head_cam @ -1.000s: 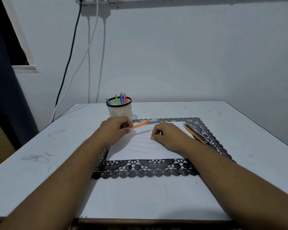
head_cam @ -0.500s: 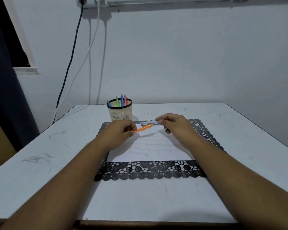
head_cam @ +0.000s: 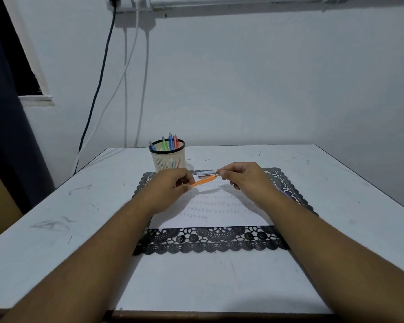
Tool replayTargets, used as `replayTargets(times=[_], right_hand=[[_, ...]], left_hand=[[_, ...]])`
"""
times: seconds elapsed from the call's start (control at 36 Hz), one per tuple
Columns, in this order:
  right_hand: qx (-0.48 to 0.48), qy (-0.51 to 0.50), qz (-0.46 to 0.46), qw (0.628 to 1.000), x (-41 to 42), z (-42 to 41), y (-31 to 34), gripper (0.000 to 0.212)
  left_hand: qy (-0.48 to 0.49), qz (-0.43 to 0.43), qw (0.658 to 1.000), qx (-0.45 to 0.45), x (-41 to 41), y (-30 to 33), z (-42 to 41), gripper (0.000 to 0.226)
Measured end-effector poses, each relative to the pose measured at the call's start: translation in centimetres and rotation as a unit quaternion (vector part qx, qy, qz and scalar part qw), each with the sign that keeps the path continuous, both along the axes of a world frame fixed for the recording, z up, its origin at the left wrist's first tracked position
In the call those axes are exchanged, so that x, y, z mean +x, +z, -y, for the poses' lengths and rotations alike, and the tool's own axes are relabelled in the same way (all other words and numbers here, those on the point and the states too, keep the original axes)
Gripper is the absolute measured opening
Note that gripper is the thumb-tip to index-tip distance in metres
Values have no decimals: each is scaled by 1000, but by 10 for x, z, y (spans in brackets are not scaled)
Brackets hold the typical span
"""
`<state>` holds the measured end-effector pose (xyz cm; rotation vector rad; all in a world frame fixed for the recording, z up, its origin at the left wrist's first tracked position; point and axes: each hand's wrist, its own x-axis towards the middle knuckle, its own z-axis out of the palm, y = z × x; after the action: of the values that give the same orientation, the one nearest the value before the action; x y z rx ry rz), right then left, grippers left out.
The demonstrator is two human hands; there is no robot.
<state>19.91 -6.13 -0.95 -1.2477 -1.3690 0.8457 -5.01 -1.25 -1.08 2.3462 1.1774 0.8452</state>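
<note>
An orange pen (head_cam: 203,182) is held in the air above a white sheet of paper (head_cam: 216,209) with rows of small marks. My left hand (head_cam: 170,185) pinches the pen's near end. My right hand (head_cam: 241,177) pinches its far, silvery tip. The paper lies on a black lace placemat (head_cam: 210,241). A small white and blue box (head_cam: 205,173) lies on the mat just behind the pen.
A cream pen holder (head_cam: 168,159) with several coloured pens stands behind the mat's left corner. More pens (head_cam: 283,191) lie on the mat's right side, mostly hidden by my right forearm. The white table (head_cam: 79,206) ends at a wall with hanging cables (head_cam: 96,94).
My right hand rose from the paper and moved forward to the pen's far tip, which it now pinches. My left hand kept hold of the pen.
</note>
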Motion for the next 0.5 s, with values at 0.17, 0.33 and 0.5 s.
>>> replayTargets(times=[0.17,0.33,0.5], right_hand=[[11,3,45,999,1,1,3,15],[15,-1,33,999,-4,3,3,14],[1,67,-128,990,-19,6,2,9]], left_hand=[[-19,0,1000,-2,1,2,3,28],[-7,18,1000,2,4,0,5,27],[-61,134,988,-42,15,-3,9,22]])
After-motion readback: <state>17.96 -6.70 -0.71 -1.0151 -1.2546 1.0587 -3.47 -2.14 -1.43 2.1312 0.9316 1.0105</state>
